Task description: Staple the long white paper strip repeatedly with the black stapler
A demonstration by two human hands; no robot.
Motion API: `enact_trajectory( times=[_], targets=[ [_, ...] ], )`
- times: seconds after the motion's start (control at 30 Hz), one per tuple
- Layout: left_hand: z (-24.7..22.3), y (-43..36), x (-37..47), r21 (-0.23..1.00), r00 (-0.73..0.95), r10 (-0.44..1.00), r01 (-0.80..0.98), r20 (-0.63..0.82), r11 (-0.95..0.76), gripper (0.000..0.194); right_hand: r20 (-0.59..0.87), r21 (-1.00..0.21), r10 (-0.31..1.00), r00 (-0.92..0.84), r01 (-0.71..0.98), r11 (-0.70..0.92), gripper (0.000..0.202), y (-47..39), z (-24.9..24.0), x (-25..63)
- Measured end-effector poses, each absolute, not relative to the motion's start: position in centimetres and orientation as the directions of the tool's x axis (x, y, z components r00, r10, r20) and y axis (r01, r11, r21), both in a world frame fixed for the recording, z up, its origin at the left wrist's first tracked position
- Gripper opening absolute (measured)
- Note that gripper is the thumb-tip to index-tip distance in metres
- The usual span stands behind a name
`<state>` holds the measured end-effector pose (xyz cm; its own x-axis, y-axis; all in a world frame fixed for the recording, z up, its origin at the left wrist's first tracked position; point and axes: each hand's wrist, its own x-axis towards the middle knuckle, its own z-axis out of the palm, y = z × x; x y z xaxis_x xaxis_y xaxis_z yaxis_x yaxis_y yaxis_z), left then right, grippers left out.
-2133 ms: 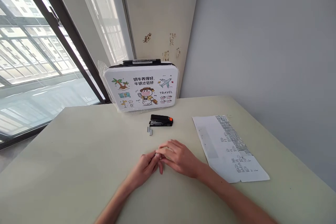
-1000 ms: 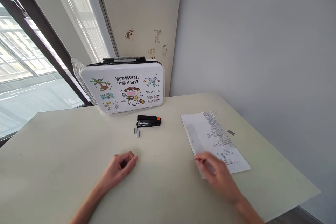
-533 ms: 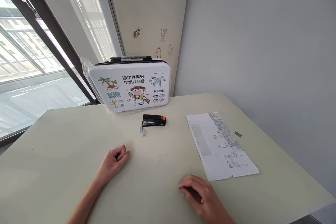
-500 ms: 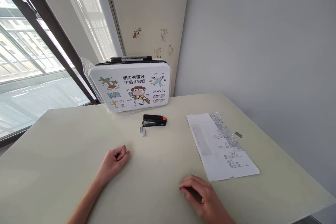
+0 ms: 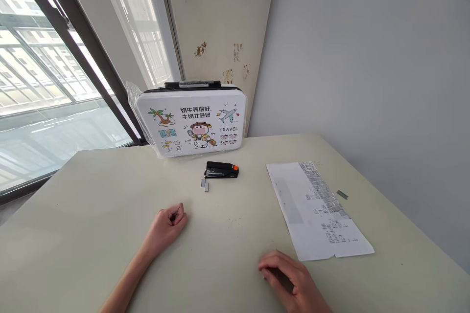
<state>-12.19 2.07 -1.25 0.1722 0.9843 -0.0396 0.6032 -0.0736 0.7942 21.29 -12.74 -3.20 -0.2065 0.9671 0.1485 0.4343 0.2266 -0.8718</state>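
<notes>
My left hand (image 5: 168,226) rests on the table, curled into a loose fist with the thumb against the forefinger. It holds nothing that I can see. Closer to the front edge, my right hand (image 5: 284,276) lies with bent fingers, thumb tip close to the fingertips, and the gap inside them looks vacant. Beyond the left hand lies a black stapler (image 5: 221,170) with an orange tab, touched by neither hand. Two small strips of staples (image 5: 204,185) sit just in front of it. A printed sheet of paper (image 5: 293,234) lies just beyond the right hand.
A white cartoon suitcase (image 5: 176,149) in clear plastic wrap stands at the back of the table (image 5: 110,195). Another staple strip (image 5: 342,194) lies right of the paper. A plain wall (image 5: 367,68) borders the right side; a window (image 5: 55,78) is at the left.
The whole view has shifted slightly, so everything appears a little further right. Both hands keep their pose and place on the table.
</notes>
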Motion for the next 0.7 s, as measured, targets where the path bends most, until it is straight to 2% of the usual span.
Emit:
enact_trajectory(
  times=[0.13, 0.27, 0.4, 0.7],
  targets=[
    [-1.4, 2.0, -12.3, 0.789, 0.182, 0.983, 0.608, -0.033, -0.086, 0.031, 0.194, -0.809, 0.98, -0.055, 0.556, 0.191, 0.019, -12.7, -3.2, 23.8],
    [-1.4, 1.9, -12.2, 0.784, 0.187, 0.982, 0.613, -0.024, -0.098, 0.03, 0.249, -0.651, 0.964, 0.093, 0.753, 0.096, 0.03, -11.6, -3.6, 28.8],
    [-1.2, 1.8, -12.0, 0.78, 0.187, 0.982, 0.617, -0.013, -0.107, 0.03, 0.23, -0.518, 0.97, 0.074, 0.853, 0.058, 0.043, -10.6, -3.8, 33.0],
    [-1.3, 1.9, -11.9, 0.77, 0.188, 0.982, 0.628, -0.005, -0.117, 0.029, 0.19, -0.356, 0.981, -0.036, 0.929, 0.103, 0.057, -7.6, -5.4, 38.0]
  ],
)
